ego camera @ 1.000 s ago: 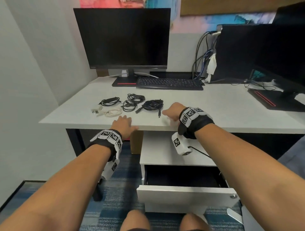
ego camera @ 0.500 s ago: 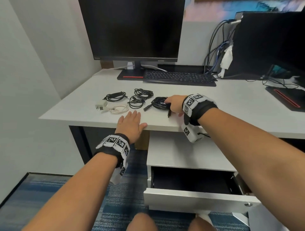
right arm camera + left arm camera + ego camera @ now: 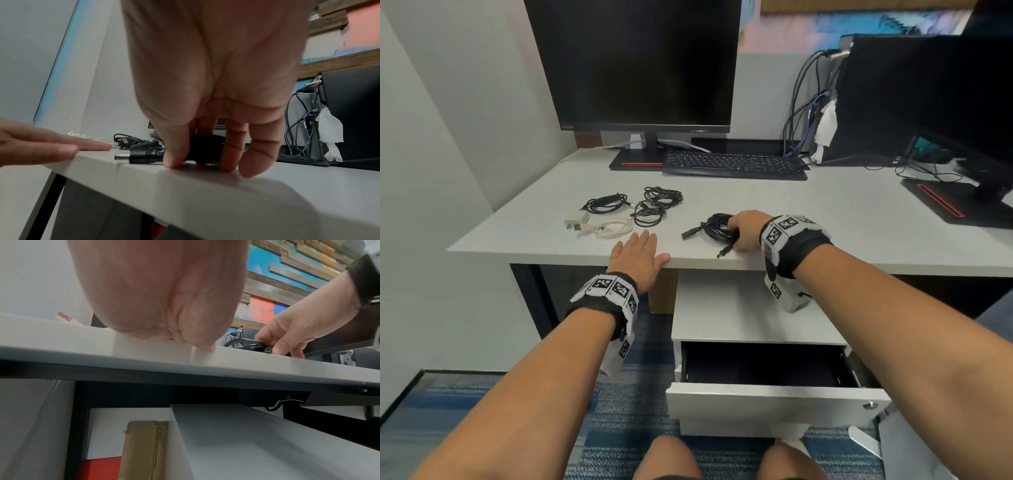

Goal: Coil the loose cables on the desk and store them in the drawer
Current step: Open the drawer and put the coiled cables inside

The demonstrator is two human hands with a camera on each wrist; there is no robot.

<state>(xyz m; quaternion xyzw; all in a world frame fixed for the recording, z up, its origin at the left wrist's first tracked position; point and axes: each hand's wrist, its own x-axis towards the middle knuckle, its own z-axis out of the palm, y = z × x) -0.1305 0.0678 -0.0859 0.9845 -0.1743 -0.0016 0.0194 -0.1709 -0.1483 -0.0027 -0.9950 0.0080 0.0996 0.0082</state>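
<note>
Cable (image 3: 717, 229), coiled at the desk (image 3: 825, 219) front edge, sits pinched in the right hand (image 3: 748, 233) for lifting toward the open drawer (image 3: 767, 401) at 6 o'clock, left hand (image 3: 638, 257) spread flat, bracing.

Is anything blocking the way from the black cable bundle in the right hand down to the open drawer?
Nothing visible. The right hand grips the black cable bundle near the desk edge; the drawer stands open below, interior dark.
</note>
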